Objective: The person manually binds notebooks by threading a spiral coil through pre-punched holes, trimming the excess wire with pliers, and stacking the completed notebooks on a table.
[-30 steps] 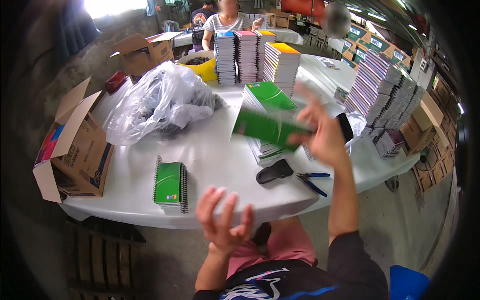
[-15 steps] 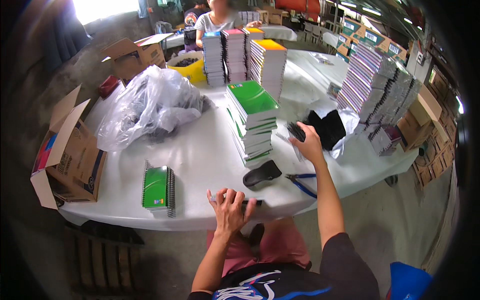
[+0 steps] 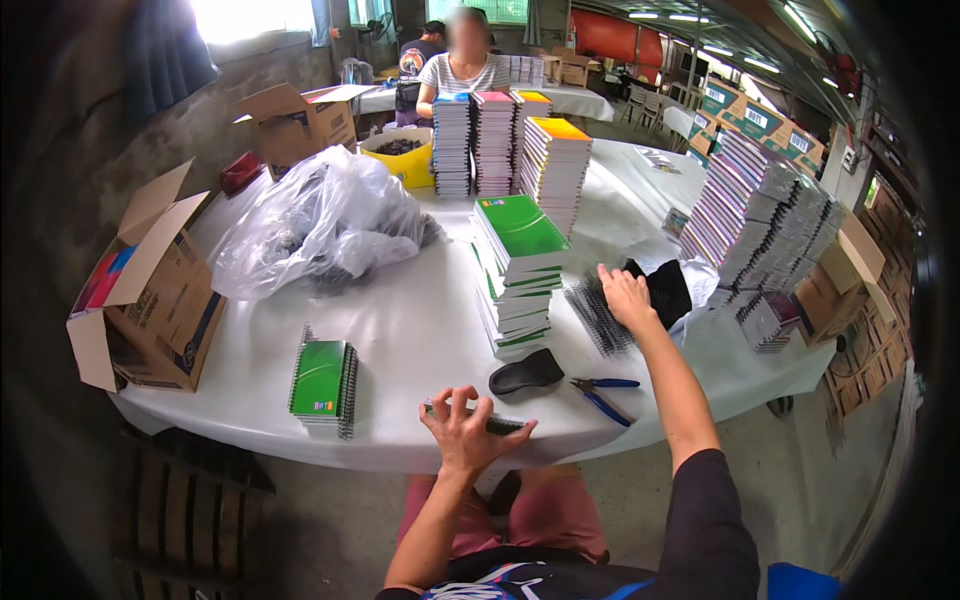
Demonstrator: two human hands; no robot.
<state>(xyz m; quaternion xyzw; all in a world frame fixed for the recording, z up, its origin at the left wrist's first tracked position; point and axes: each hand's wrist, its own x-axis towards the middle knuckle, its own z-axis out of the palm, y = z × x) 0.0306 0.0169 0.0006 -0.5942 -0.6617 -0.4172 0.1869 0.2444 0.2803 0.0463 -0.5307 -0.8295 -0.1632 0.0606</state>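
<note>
My left hand [image 3: 468, 428] is at the table's front edge, fingers curled over a small notebook [image 3: 505, 425], seen nearly edge-on and mostly hidden. My right hand [image 3: 627, 298] reaches out over black spiral binding coils [image 3: 598, 318], fingers stretched and touching the pile's far end. Beside that hand lies a black cloth [image 3: 667, 287]. Between my hands are a black curved object [image 3: 527, 373], its kind unclear, and blue-handled pliers [image 3: 603, 398]. A tall, uneven stack of green notebooks [image 3: 522, 228] stands farther back. Left of my left hand lie green spiral-bound notebooks [image 3: 322, 380].
A clear plastic bag [image 3: 320, 225] of dark items lies at left, near an open carton [image 3: 160, 310]. Behind stand a yellow tub [image 3: 412, 168] and tall notebook stacks [image 3: 556, 170]. Wrapped notebooks [image 3: 770, 220] rise at right. A person [image 3: 463, 72] is across the table.
My right hand has moved slightly and its fingers now lie over the coils, which show spread on the table. My left hand stays at the notebook with fingers more arched. The view has tilted up.
</note>
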